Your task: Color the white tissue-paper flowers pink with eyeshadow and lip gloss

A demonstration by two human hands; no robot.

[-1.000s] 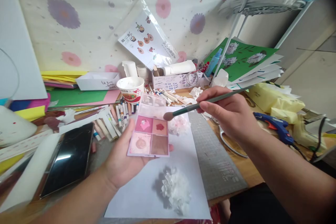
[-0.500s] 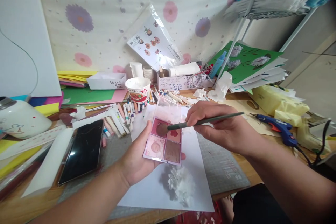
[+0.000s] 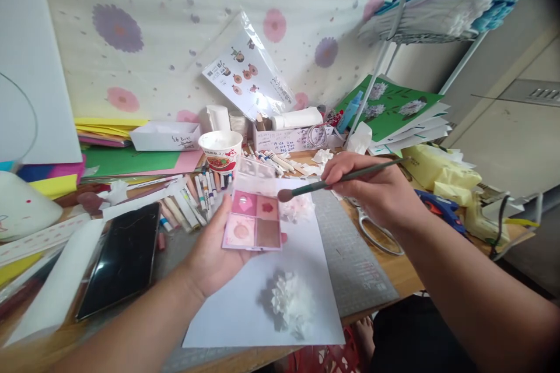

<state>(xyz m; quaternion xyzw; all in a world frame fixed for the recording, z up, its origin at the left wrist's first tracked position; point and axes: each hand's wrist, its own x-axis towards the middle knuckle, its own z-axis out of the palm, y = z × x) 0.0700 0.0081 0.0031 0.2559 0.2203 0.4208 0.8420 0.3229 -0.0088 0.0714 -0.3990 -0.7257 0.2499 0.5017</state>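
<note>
My left hand holds an opened makeup palette from beneath and the left side, its four pans of pink, red and brown powder facing up. Between the fingers of my right hand is a makeup brush with a dark handle. Its brown bristle head hovers just off the palette's right edge. Under both hands lies a sheet of white paper. A white ruffled paper flower rests on its near part, and a pink-tinted flower sits behind the brush, partly covered.
A black tablet and several markers lie to the left. Behind the palette stands a paper cup. Scissors and a blue glue gun are to the right, on a wooden table with a grey cutting mat.
My right hand has lifted the brush off the upper-left pan and moved it right, past the palette's edge. The heart-marked pink pan now shows. The camera view has shifted slightly.
</note>
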